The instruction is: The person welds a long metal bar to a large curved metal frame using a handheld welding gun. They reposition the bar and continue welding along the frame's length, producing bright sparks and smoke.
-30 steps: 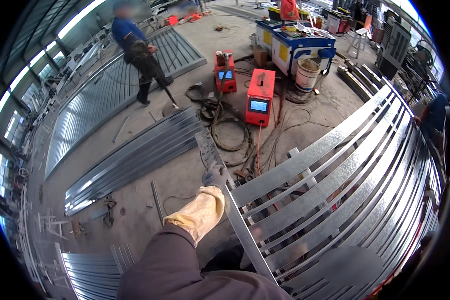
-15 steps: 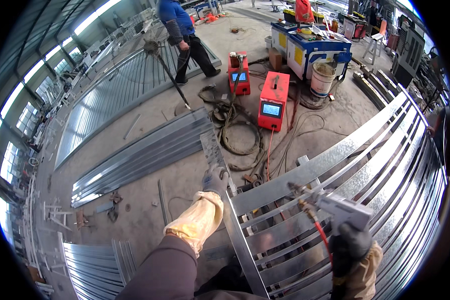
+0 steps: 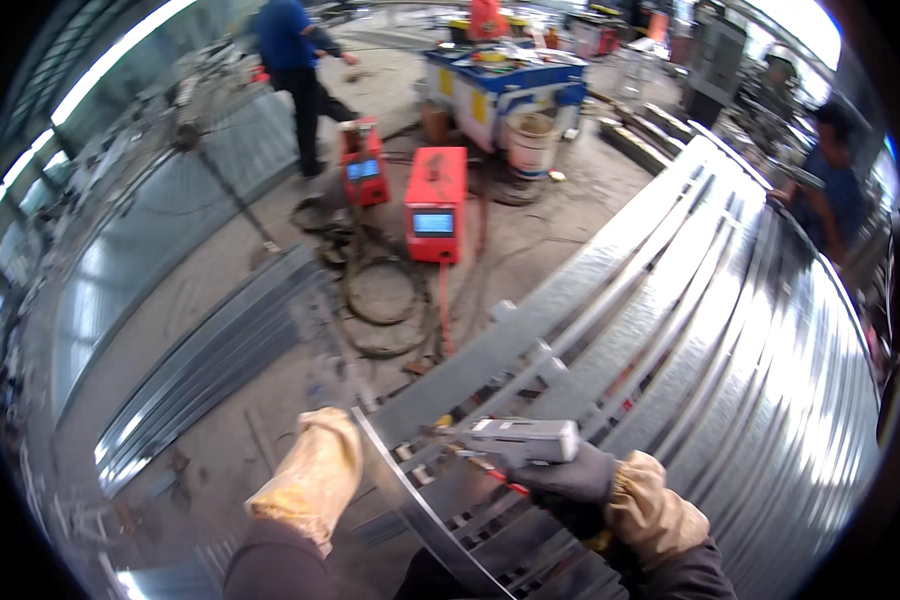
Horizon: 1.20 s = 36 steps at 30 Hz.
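My right hand (image 3: 568,475), in a dark glove and tan cuff, is closed around a grey, box-bodied welding gun (image 3: 523,440). Its nozzle points left, toward the corner of a metal slatted frame (image 3: 610,320), and a red line runs beneath it. On the left, my tan cuff (image 3: 315,465) reaches to the frame's edge bar (image 3: 410,500). Motion smears my left hand (image 3: 335,385), so its fingers cannot be made out. A blurred flat metal strip (image 3: 315,320) stretches away just beyond it.
Two red machines with screens, a near one (image 3: 436,195) and a smaller one (image 3: 362,165), stand beyond coiled hoses (image 3: 385,295). Stacked metal channels (image 3: 210,355) lie left. A white bucket (image 3: 532,145) stands by a blue-and-white workbench (image 3: 500,85). One person (image 3: 295,60) is far left, another (image 3: 830,185) right.
The view has swung right, shifting the surroundings left. My right hand has brought the welding gun to the frame's near left corner and turned it leftward. Another person now shows at right.
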Motion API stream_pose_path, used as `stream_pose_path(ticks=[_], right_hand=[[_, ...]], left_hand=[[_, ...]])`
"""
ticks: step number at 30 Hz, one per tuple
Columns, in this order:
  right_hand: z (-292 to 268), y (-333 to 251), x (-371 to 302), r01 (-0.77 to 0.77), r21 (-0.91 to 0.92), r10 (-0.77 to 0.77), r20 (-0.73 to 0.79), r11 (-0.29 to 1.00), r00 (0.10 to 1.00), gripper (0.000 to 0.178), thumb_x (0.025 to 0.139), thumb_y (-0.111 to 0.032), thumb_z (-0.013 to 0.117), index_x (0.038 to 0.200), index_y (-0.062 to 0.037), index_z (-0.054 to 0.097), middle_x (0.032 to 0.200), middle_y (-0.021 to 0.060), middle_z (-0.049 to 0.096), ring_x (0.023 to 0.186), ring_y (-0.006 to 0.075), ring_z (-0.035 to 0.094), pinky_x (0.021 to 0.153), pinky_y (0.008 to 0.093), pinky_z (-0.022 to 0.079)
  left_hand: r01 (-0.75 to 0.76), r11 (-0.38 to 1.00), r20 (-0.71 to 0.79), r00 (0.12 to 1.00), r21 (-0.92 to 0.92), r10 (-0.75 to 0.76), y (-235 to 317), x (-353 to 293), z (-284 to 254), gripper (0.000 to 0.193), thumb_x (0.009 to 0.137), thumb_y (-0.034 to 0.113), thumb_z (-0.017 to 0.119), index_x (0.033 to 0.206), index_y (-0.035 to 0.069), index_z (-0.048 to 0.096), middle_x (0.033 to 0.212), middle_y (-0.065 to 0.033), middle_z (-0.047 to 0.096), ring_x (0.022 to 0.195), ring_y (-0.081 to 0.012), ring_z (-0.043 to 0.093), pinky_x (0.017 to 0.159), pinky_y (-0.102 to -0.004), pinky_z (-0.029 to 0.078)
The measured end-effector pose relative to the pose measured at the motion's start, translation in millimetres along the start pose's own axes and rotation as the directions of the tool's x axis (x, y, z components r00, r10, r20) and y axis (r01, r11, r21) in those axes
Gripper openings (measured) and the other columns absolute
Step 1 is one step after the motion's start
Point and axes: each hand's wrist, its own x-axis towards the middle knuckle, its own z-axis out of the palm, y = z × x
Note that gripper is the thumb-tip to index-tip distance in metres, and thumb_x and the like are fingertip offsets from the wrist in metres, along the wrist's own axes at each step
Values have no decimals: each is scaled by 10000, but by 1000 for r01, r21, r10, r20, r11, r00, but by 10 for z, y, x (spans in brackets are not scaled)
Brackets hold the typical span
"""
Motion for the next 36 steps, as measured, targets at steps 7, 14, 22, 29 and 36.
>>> stream_pose_path(ticks=[7,14,22,29,36], right_hand=[[-179,611,178,94,-70,-93,18,993,996,470,897,-282,720,1276,-53,565,806,63,653,566,127,623,509,290,517],[-187,719,89,47,20,-47,-7,999,999,474,887,-295,717,1250,-31,562,795,71,656,552,146,650,487,285,536],[-293,999,300,156,-54,-157,-12,986,987,409,917,-310,698,1186,-29,573,793,64,652,559,138,648,488,283,540],[-340,1274,404,254,-76,-258,-39,964,965,409,921,-333,700,1167,-32,575,809,57,656,567,124,635,497,284,546],[-367,1107,345,236,-100,-238,-12,967,971,494,875,-267,739,1240,8,550,1058,115,679,944,170,624,839,323,527]], left_hand=[[180,961,246,961,-210,-126,-225,-9,125,455,928,349,601,1225,5,623,1388,-219,513,1307,-362,477,1096,-439,382],[138,982,285,954,-125,-98,-99,61,84,469,946,290,584,1292,-26,581,1462,-254,455,1373,-384,429,1130,-442,354],[223,921,308,944,-321,-122,-433,134,280,446,975,197,579,1316,-88,536,1450,-228,476,1350,-354,462,1140,-420,350],[106,979,239,969,-175,-63,-472,117,321,390,969,172,596,1288,-52,579,1383,-209,541,1311,-331,497,1124,-411,365],[190,926,244,963,-326,-111,-838,174,507,481,986,157,588,1396,-60,463,1397,-189,543,1300,-308,519,1106,-401,399]])
